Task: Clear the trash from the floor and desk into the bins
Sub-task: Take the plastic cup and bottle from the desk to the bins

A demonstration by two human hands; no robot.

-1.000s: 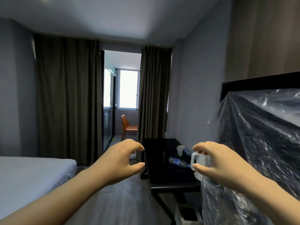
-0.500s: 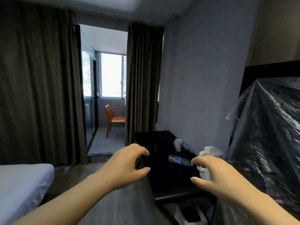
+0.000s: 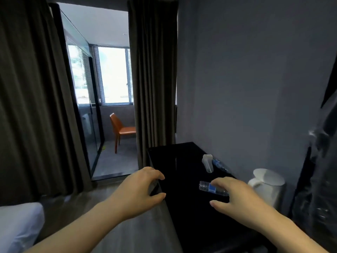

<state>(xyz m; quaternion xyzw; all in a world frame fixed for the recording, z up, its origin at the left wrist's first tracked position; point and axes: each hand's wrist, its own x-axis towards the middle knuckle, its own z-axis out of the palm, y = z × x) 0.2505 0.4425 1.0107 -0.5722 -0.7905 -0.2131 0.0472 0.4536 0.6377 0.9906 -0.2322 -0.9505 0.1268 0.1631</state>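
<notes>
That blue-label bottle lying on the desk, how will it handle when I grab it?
The bottle lies on its side on the glossy desk, so a nudge may roll it. Clear plastic, so probably light and squashable.

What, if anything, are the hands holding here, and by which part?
Nothing is held. The right hand reaches over the blue-labelled bottle lying on the desk, not closed round it; the left hand is empty.

Head view – faces forward, downward, close over black desk.
</notes>
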